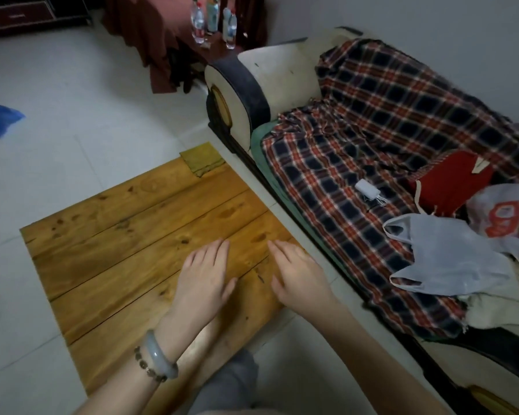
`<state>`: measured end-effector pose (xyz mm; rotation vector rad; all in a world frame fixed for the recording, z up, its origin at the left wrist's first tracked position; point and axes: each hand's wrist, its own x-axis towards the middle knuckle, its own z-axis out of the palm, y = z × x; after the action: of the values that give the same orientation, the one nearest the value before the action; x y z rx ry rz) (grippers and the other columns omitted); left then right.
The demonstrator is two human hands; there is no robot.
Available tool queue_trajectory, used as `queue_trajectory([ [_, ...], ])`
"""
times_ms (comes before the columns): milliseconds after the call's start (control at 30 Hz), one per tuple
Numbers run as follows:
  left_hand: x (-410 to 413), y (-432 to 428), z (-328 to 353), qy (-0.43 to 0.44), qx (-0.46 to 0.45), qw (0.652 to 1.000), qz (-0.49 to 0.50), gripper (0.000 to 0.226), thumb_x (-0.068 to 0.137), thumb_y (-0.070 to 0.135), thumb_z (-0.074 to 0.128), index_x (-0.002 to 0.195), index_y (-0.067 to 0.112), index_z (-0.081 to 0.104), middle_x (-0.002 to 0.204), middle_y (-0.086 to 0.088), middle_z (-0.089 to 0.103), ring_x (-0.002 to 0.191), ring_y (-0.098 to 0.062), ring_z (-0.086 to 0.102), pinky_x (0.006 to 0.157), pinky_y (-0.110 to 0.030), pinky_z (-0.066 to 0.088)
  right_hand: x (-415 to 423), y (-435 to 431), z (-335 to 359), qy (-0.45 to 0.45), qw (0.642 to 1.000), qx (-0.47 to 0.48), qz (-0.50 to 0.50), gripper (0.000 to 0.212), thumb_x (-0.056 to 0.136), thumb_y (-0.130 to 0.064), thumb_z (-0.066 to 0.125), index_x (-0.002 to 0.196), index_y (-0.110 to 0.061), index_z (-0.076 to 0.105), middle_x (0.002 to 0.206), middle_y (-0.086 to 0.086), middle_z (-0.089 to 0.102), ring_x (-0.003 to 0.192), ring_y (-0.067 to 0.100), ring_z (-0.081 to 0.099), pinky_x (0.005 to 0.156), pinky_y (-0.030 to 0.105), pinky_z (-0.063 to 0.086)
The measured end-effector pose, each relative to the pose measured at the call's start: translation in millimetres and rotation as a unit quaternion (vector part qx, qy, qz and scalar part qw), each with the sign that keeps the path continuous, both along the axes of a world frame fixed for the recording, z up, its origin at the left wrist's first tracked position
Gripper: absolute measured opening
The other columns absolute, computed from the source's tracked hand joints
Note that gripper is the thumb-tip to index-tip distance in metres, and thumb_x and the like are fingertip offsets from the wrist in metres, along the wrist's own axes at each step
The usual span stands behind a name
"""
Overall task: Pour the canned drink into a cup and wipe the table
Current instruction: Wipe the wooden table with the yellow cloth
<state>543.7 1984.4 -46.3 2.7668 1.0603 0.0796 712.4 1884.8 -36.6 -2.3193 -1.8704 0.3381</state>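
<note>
Can and cup: neither shows, so I cannot tell which hand is nearer. Left hand and right hand lie flat, side by side, over the desk, fingers straight and close together.

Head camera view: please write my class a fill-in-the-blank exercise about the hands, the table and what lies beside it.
1. The left hand and the right hand hold ____ above the wooden table.
2. The grey bangle is on the ____ wrist.
3. The plaid blanket covers the ____ beside the table.
Missing words: nothing; left; sofa.
</note>
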Motion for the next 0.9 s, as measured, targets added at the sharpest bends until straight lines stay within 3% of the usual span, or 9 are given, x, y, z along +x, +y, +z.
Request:
queue_trajectory([
  [267,47,80,-3,0.024,0.053,0.998,0.021,0.072,0.068,0.032,0.081,0.126,-0.002,0.055,0.122,-0.019,0.060,0.107,-0.034,0.061,0.088,-0.042,0.049,57,95,-9,0.022,0.998,-0.010,0.052,0.061,0.092,-0.025,0.048,0.146,-0.019,0.021,0.149,0.002,0.032,0.137,0.016,0.027,0.111,0.031,0.023],
  [500,65,128,-24,0.055,0.062,0.993,0.081,0.073,0.070,0.035,0.078,0.129,0.000,0.053,0.126,-0.016,0.058,0.110,-0.032,0.059,0.093,-0.041,0.046,91,175,-36,0.016,0.989,-0.011,0.144,0.060,0.089,-0.022,0.049,0.145,-0.017,0.026,0.147,0.003,0.035,0.135,0.018,0.031,0.108,0.031,0.028],
  [733,83,181,-77,0.099,0.053,0.983,0.146,0.075,0.061,0.036,0.084,0.122,0.001,0.060,0.119,-0.014,0.064,0.105,-0.028,0.063,0.089,-0.037,0.049,137,275,-98,0.041,0.977,-0.044,0.206,0.061,0.090,-0.026,0.048,0.146,-0.016,0.025,0.152,0.004,0.029,0.138,0.019,0.026,0.112,0.035,0.026],
  [900,102,231,-134,0.109,0.031,0.977,0.182,0.066,0.068,0.036,0.081,0.120,0.000,0.061,0.119,-0.015,0.064,0.106,-0.027,0.064,0.089,-0.037,0.050,173,358,-166,0.054,0.971,-0.029,0.229,0.059,0.089,-0.022,0.052,0.143,-0.012,0.031,0.150,0.007,0.032,0.138,0.022,0.028,0.112,0.030,0.020],
])
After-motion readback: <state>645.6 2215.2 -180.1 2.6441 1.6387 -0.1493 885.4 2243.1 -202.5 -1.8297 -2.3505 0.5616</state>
